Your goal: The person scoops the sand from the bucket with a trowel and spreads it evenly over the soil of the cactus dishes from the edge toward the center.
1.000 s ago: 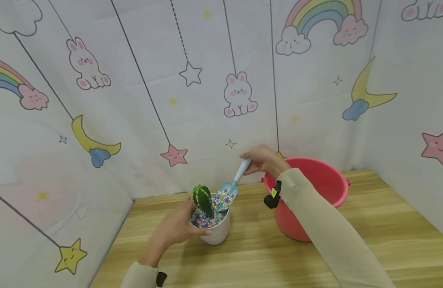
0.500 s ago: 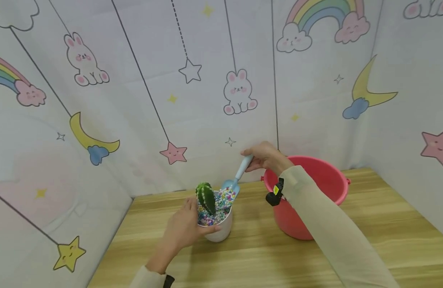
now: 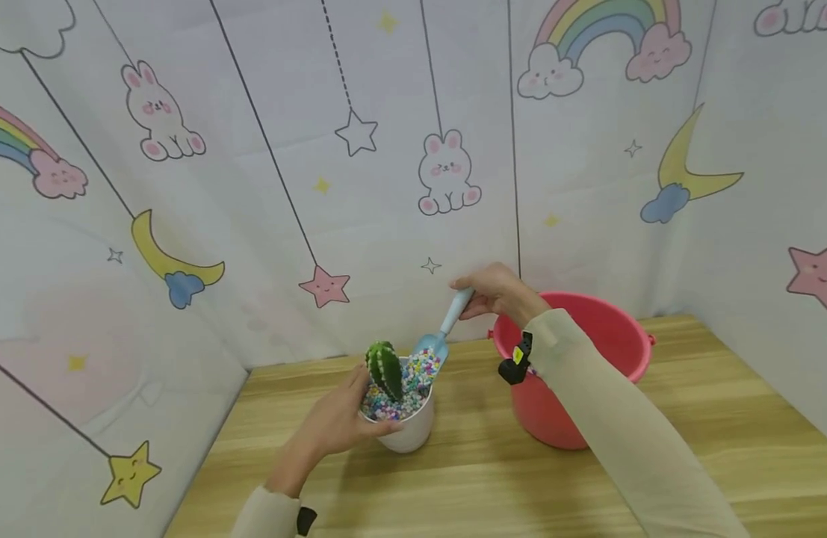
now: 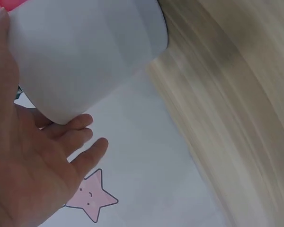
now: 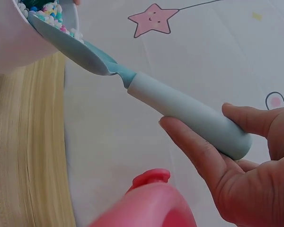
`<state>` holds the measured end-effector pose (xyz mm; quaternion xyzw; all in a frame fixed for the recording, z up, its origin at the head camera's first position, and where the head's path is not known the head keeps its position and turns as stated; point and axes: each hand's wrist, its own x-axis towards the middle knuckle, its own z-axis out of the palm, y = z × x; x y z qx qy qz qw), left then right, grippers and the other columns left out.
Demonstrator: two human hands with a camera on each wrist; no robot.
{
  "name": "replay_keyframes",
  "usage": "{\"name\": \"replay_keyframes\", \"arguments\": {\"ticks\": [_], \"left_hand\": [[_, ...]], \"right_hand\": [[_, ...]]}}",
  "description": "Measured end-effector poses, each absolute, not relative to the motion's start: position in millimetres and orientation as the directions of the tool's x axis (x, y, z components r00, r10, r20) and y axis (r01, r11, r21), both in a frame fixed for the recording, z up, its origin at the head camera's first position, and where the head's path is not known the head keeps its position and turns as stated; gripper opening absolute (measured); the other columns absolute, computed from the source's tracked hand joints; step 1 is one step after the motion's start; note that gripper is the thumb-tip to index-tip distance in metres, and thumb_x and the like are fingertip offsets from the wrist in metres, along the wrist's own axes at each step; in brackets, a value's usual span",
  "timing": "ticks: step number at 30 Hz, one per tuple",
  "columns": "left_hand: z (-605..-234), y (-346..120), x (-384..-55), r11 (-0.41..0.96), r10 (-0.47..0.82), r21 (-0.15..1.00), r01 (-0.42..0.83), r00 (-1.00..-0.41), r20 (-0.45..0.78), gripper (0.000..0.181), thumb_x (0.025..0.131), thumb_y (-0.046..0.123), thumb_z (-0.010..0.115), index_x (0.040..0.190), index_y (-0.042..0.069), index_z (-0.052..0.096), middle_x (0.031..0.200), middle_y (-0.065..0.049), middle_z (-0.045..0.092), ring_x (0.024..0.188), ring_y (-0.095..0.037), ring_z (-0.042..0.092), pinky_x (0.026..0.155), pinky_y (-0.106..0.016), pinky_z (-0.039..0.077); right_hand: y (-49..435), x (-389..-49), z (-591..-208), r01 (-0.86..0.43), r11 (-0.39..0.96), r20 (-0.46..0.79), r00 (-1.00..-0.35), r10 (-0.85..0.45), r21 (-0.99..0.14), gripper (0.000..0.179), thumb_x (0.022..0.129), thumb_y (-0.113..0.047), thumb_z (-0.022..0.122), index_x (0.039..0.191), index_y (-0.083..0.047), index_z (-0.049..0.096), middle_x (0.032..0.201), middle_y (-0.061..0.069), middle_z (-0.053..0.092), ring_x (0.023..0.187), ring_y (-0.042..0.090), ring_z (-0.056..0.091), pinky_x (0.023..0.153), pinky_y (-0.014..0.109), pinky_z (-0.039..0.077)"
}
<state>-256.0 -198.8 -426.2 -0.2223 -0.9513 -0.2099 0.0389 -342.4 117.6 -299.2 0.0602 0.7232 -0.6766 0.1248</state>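
A white pot (image 3: 411,435) stands on the table, filled with small multicoloured beads (image 3: 394,408). From them rises a green cactus (image 3: 384,370), leaning slightly. My left hand (image 3: 341,415) grips the pot at its rim, thumb on the near side and fingers round the far left; the pot wall (image 4: 90,52) fills much of the left wrist view. My right hand (image 3: 495,291) holds a light blue hand trowel (image 3: 457,308) by its handle (image 5: 184,111). The trowel slopes down to the left, its bead-loaded blade (image 5: 75,49) over the pot's right rim.
A pinkish-red bucket (image 3: 550,418) stands right of the pot, under my right forearm. The wooden table (image 3: 467,478) backs onto white cloth walls (image 3: 379,239) printed with rabbits, stars and rainbows.
The pot and cactus have shifted slightly right. My left hand moved right along with the pot, then slid back a little left. The trowel has barely moved and still carries beads.
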Motion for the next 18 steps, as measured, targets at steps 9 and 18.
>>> {"name": "replay_keyframes", "arguments": {"ticks": [9, 18], "left_hand": [[-419.1, -193.7, -245.7, 0.877, 0.349, 0.283, 0.388, -0.92, 0.178, 0.113, 0.072, 0.082, 0.077, 0.15, 0.007, 0.046, 0.141, -0.017, 0.061, 0.11, -0.036, 0.073, 0.087, -0.052, 0.063], [-414.4, -206.1, -261.1, 0.737, 0.503, 0.452, 0.503, -0.854, 0.13, 0.122, 0.075, 0.066, 0.087, 0.167, 0.019, 0.022, 0.168, -0.016, 0.037, 0.145, -0.036, 0.053, 0.117, -0.056, 0.048]], "right_hand": [[119.1, -339.6, -293.9, 0.23, 0.082, -0.237, -0.968, -0.08, -0.97, 0.028, 0.101, -0.013, 0.07, 0.117, 0.007, 0.059, 0.121, 0.036, 0.072, 0.109, 0.044, 0.075, 0.092, 0.051, 0.062], [118.8, -337.3, -292.1, 0.216, 0.09, -0.223, -0.972, -0.075, -0.972, 0.023, 0.1, -0.012, 0.071, 0.11, 0.004, 0.06, 0.078, 0.015, 0.077, 0.079, 0.03, 0.082, 0.087, 0.048, 0.065]]}}
